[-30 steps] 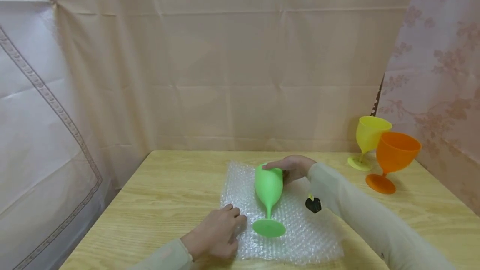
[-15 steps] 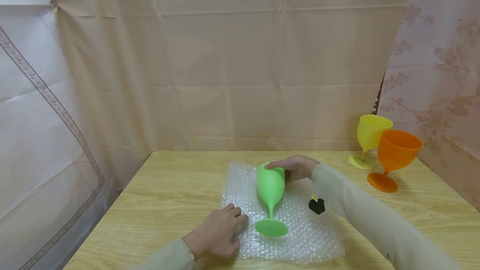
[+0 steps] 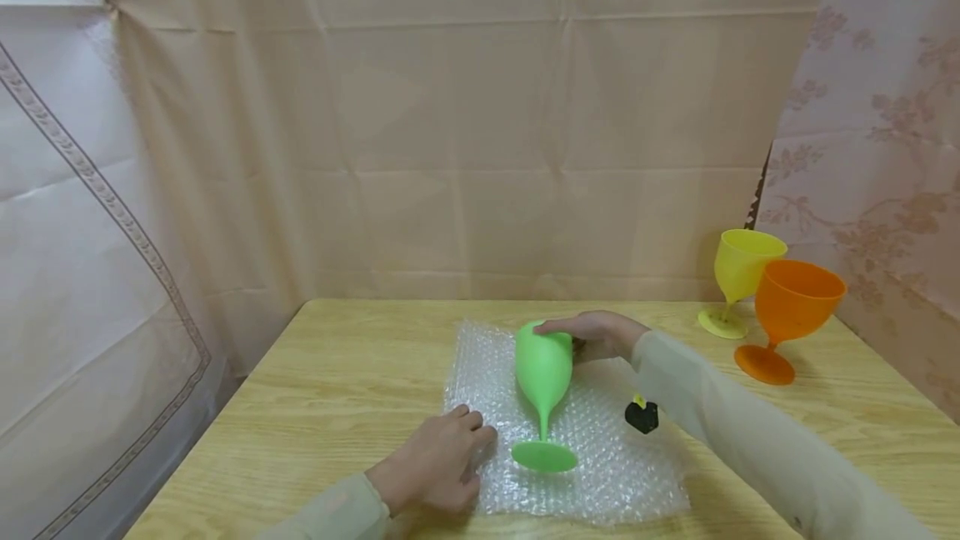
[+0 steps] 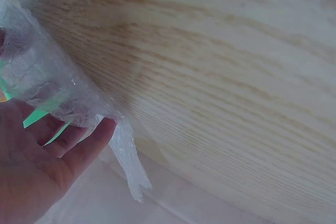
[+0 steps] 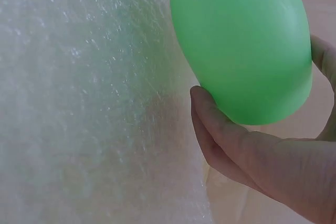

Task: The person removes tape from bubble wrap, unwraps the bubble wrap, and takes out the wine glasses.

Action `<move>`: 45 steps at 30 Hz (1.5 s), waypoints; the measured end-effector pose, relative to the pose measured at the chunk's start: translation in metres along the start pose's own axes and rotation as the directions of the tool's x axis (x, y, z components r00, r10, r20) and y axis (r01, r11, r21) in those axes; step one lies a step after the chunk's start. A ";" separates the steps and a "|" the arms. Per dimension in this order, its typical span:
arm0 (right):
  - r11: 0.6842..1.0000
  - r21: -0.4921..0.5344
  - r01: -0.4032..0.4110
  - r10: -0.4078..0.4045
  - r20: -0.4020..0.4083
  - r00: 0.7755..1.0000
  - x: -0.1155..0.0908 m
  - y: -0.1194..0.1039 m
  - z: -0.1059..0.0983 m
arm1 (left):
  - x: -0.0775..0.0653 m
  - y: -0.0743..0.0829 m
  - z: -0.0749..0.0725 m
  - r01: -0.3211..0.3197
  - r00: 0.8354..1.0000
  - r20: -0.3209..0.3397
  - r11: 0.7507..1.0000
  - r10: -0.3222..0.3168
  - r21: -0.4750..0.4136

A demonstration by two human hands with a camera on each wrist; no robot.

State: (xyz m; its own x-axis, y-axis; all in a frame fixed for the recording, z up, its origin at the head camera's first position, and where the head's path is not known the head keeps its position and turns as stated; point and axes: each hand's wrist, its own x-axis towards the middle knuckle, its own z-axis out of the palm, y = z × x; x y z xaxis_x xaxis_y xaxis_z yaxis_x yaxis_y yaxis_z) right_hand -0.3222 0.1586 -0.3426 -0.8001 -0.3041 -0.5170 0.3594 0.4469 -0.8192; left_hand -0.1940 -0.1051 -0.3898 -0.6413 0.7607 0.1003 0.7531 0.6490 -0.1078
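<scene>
A green plastic goblet (image 3: 543, 365) lies with its bowl away from me and its foot toward me, over a sheet of bubble wrap (image 3: 615, 473). My right hand (image 3: 602, 335) grips the bowl near the rim, thumb on one side and fingers on the other, as the right wrist view shows of the green bowl (image 5: 241, 45). At the sheet's left edge is my left hand (image 3: 438, 461). In the left wrist view its fingers curl at the edge of the bubble wrap (image 4: 68, 87), which hides part of them.
An orange goblet (image 3: 798, 302) and a yellow goblet (image 3: 742, 265) stand upright at the table's back right. A black heart-shaped piece with a yellow bit (image 3: 641, 417) shows beside the right sleeve. Beige cloth (image 3: 450, 148) hangs behind the wooden table (image 3: 322, 390).
The green goblet and my right hand have shifted slightly to the right. The black piece has also moved a little right and turned. My left hand stays at the wrap's edge.
</scene>
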 end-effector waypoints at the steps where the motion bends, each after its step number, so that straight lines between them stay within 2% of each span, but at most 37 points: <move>1: 1.000 -0.001 0.005 -0.005 0.003 1.000 -0.002 -0.001 0.000 | 0.000 0.000 0.000 -0.001 1.000 -0.003 1.000 0.001 0.000; 16: 0.993 0.048 0.108 -0.109 0.036 0.993 -0.020 -0.003 0.001 | 0.000 -0.001 -0.001 -0.005 1.000 -0.001 1.000 0.005 0.019; 37: 0.974 -0.066 0.217 -0.218 0.000 0.976 -0.055 -0.006 0.003 | -0.001 0.000 -0.001 -0.009 0.999 -0.040 0.999 0.011 0.036; 45: 0.961 -0.081 0.264 -0.262 0.035 0.964 -0.065 -0.003 0.005 | -0.001 0.000 -0.001 -0.004 1.000 -0.026 1.000 0.005 0.029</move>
State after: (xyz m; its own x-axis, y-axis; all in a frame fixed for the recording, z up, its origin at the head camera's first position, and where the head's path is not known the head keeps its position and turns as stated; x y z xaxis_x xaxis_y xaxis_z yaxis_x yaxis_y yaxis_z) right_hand -0.2691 0.1721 -0.3077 -0.8490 -0.4401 -0.2924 0.0950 0.4173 -0.9038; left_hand -0.1934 -0.1056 -0.3890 -0.6334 0.7636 0.1253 0.7513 0.6456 -0.1370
